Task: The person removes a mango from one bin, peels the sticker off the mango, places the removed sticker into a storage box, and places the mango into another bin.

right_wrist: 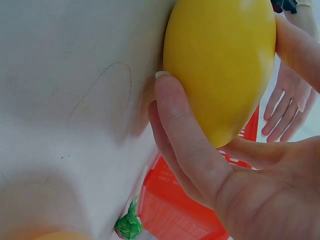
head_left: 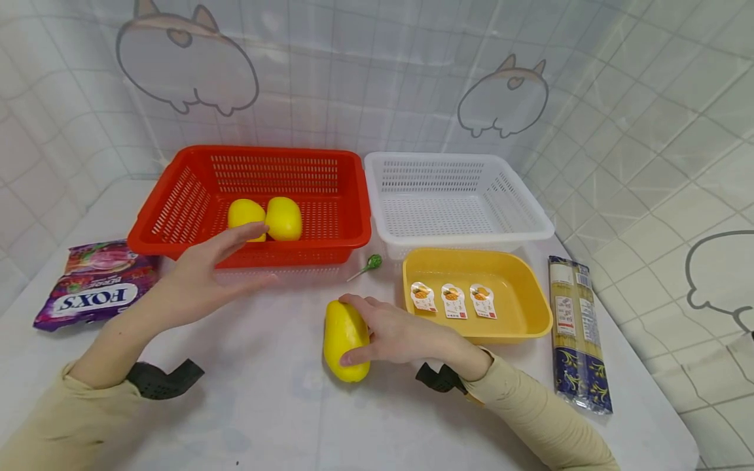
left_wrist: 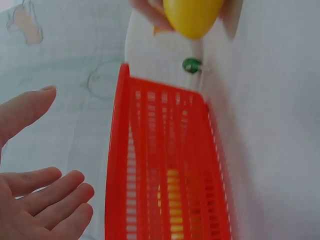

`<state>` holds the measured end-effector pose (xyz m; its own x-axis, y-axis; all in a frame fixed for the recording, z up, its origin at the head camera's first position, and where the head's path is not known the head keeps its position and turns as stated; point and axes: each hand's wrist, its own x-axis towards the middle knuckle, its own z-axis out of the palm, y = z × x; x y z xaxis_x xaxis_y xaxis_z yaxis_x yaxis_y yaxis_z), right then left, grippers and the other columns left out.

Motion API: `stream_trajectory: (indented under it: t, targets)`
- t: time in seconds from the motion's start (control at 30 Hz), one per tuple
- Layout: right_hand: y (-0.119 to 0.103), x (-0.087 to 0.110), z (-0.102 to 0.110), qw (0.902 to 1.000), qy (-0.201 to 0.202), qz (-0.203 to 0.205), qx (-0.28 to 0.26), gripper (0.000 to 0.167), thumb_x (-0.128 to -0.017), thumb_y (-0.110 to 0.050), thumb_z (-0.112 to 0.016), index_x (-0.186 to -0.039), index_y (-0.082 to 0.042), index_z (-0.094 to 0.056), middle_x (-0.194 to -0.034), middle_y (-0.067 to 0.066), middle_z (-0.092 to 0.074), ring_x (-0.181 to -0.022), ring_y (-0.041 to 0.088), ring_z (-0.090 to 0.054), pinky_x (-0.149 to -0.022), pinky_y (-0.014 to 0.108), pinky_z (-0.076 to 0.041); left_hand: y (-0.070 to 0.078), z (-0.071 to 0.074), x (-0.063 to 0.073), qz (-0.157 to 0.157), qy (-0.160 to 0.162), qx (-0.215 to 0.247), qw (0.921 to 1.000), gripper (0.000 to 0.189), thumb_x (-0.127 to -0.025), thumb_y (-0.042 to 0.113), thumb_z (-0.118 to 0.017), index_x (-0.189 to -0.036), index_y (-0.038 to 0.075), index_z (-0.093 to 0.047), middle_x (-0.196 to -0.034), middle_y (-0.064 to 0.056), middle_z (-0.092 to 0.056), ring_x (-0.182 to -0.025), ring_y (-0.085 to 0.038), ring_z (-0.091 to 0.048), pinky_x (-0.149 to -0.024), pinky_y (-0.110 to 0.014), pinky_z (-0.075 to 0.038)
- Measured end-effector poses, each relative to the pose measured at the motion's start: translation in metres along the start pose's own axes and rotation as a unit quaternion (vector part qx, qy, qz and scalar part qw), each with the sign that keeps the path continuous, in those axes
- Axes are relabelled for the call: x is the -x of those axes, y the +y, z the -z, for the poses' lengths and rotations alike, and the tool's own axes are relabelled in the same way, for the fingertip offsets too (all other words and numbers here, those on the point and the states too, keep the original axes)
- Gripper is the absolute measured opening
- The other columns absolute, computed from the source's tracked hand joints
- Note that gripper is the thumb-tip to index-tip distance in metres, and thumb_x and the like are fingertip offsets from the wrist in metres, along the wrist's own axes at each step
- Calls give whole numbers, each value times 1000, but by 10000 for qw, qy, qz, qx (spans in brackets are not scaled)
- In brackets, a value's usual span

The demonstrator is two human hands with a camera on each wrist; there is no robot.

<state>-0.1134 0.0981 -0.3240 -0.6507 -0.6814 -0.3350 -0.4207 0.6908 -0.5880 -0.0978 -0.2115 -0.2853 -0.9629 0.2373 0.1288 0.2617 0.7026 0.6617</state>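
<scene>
In the head view, my right hand (head_left: 406, 330) grips a smooth yellow mango (head_left: 341, 333) lying on the white table, thumb on the near side and fingers at the far end. The right wrist view shows the fingers and thumb curled round that mango (right_wrist: 220, 65). My left hand (head_left: 194, 275) hovers at the front rim of the red basket (head_left: 294, 255), fingers spread and holding nothing. Inside the basket lie two more yellow mangoes, the left one (head_left: 244, 212) beside the right one (head_left: 284, 219). In the left wrist view the left hand (left_wrist: 45, 200) is beside the basket wall.
A white basket (head_left: 459, 239) stands right of the red one. In front of it is a yellow tray (head_left: 518, 294) with several fruit stickers (head_left: 453, 301). A green lollipop (head_left: 373, 262) lies between. Noodle packs (head_left: 580, 333) lie far right, a purple FOX'S bag (head_left: 100, 281) far left.
</scene>
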Motion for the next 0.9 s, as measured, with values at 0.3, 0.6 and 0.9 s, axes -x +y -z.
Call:
stream_trajectory:
  t: [0.3, 0.6, 0.9]
  targets:
    - [-1, 1, 0, 10000, 14, 58, 58, 91, -84, -50, -77, -155, -22, -29, -125, -2, -55, -100, 11, -55, -93, 26, -50, -22, 27, -1, 579, 216, -166, 9980, 89, -86, 43, -77, -159, 25, -28, -162, -11, -33, -144, -44, -32, -101, -74, -37]
    - [-2, 1, 0, 10000, -50, -4, -80, 90, -83, -49, -78, -154, -25, -28, -120, -5, -54, -101, 11, -54, -90, 24, -50, -46, 48, -3, 1181, 526, -511, 9903, 103, -85, 53, -74, -162, 27, -10, -167, -17, -12, -145, -53, -18, -96, -82, -28]
    - [-1, 0, -1, 9999, 4, 60, -81, 89, -83, -47, -79, -153, -25, -30, -121, -7, -54, -103, 10, -53, -93, 24, -49, -75, 60, -5, 1167, 884, -458, 9882, 108, -82, 49, -78, -162, 18, -12, -165, -19, -14, -135, -51, -27, -88, -79, -38]
